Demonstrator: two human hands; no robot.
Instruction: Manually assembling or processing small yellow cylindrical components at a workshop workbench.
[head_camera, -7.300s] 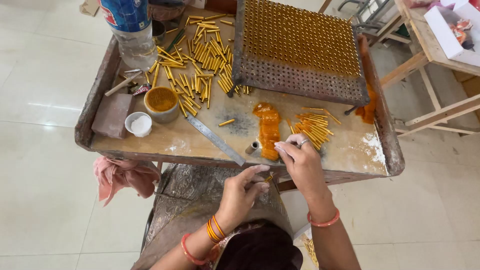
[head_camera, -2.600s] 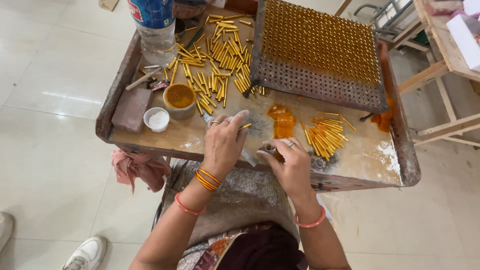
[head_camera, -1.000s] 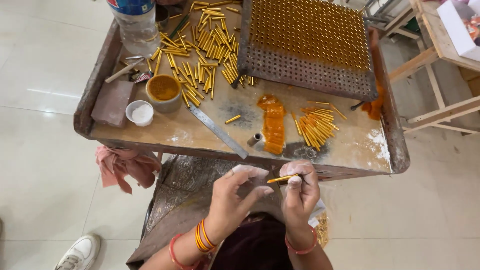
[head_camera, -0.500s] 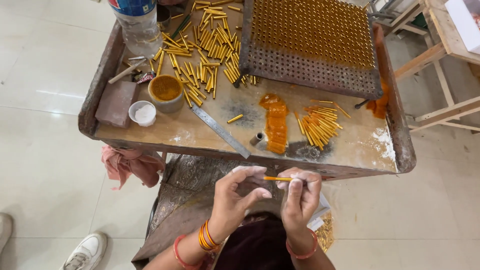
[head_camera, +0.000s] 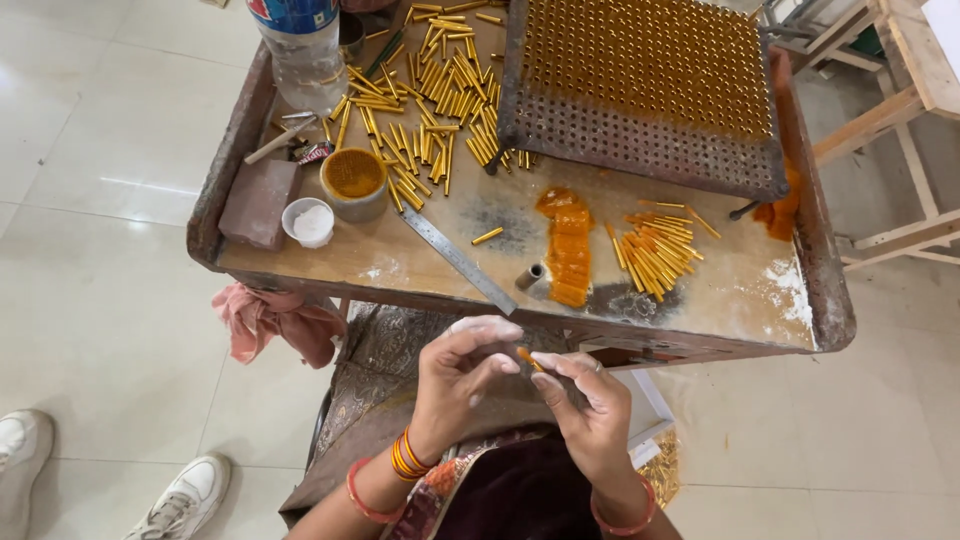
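A small yellow tube (head_camera: 526, 358), tipped with orange, is being pinched between both hands, just in front of the near edge of the tabletop (head_camera: 420, 255) and above the person's lap. The left hand (head_camera: 462, 372) is grasping its left end with fingertips closed around it; the right hand (head_camera: 590, 400) is pinching its right end in a closed grip. Both wrists are wearing orange bangles.

Judging by the layout, the work appears to be partly done. A perforated metal rack (head_camera: 645, 85) at the far right is standing almost full of upright golden tubes, with only its near rows of holes showing bare. A large loose pile of tubes (head_camera: 425, 110) is lying at the far middle, too many to count, and a smaller bundle (head_camera: 655, 250) is lying near the right, roughly two dozen. One single tube (head_camera: 488, 236) is lying apart in the middle.

Beside the bundle, one strip of orange paste (head_camera: 568, 245) is smeared on the tabletop, with one short dark cylinder (head_camera: 530, 277) touching its near left end. One metal ruler (head_camera: 458, 258) is lying diagonally at the near middle. To the left are sitting one round tin of orange powder (head_camera: 354, 182), one small white cup (head_camera: 308, 222) and one brown block (head_camera: 258, 203). One plastic bottle (head_camera: 298, 50) is standing at the far left. One pink cloth (head_camera: 275, 325) is hanging under the left edge. Two white shoes (head_camera: 185, 498) of another person are showing on the floor at the near left.
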